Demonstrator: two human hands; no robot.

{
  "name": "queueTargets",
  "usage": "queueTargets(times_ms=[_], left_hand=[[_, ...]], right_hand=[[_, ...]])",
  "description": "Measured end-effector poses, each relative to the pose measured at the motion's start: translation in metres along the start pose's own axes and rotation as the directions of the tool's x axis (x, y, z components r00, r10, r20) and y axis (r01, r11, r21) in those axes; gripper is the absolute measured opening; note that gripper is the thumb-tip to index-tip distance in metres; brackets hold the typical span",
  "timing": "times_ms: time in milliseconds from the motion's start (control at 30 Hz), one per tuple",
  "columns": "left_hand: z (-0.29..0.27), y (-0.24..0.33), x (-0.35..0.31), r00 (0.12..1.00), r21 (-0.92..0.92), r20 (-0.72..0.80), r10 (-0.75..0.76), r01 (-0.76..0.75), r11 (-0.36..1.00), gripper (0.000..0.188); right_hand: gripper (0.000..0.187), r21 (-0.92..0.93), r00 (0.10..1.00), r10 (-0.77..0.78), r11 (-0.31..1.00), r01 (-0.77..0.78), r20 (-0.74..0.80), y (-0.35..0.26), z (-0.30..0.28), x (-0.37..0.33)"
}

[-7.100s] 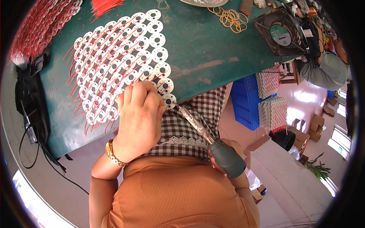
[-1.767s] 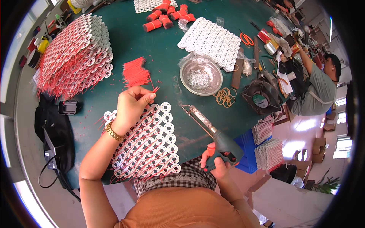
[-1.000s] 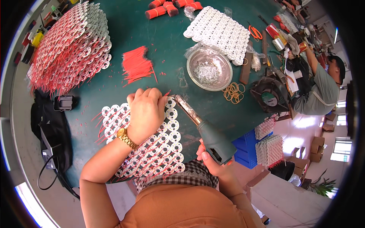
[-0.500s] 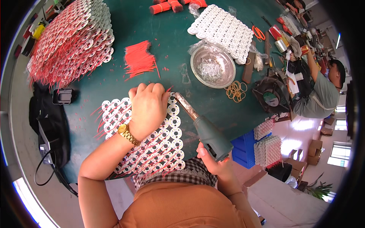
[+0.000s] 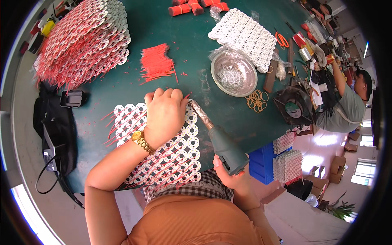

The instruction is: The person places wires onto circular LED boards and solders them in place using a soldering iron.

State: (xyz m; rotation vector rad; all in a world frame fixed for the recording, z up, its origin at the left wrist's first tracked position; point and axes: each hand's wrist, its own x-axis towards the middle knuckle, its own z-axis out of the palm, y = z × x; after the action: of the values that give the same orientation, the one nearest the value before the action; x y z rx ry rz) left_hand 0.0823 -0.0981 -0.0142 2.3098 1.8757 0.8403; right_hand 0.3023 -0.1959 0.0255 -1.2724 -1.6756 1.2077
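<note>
Here at the green table (image 5: 183,36), a sheet of round white boards (image 5: 192,143) is laid at the near edge, crossed by thin red leads. Its far side is covered by the left hand (image 5: 165,115), fingers curled narrow; red wire ends (image 5: 188,95) are pinched there, pointed towards one o'clock, though the fingertips themselves are hidden. And the soldering gun (image 5: 227,148)! Its grip is wrapped by the fingers of the right hand (image 5: 229,174), at four o'clock from the sheet, and its tip is held at the one o'clock corner board; whether contact is made cannot be told. Straight up at twelve, loose red wires (image 5: 157,63) are heaped. At eleven, wired boards (image 5: 85,45) are stacked high. Between one and two, a metal bowl (image 5: 255,81) is seen, with rubber bands (image 5: 257,101) scattered at two.
</note>
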Motion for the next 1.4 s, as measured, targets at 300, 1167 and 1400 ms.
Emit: queueTargets(times_ms=[300,1167,1400], left_hand=[[-0.001,0.000,0.000,1.000,0.000,0.007,0.003,-0.003,1.000,0.011],[-0.016,-0.004,-0.004,0.995,-0.215,0.098,0.032,-0.010,0.977,0.010],[-0.010,-0.002,-0.003,0.994,-0.152,0.107,0.035,-0.018,0.988,0.010]], right_hand=[[0.022,-0.013,0.997,-0.034,0.999,0.033,-0.075,0.007,0.004,-0.003],[0.036,0.004,0.992,-0.067,0.998,0.068,-0.109,0.027,-0.003,-0.027],[0.037,0.141,0.996,0.085,0.987,-0.078,-0.042,0.028,-0.009,-0.032]])
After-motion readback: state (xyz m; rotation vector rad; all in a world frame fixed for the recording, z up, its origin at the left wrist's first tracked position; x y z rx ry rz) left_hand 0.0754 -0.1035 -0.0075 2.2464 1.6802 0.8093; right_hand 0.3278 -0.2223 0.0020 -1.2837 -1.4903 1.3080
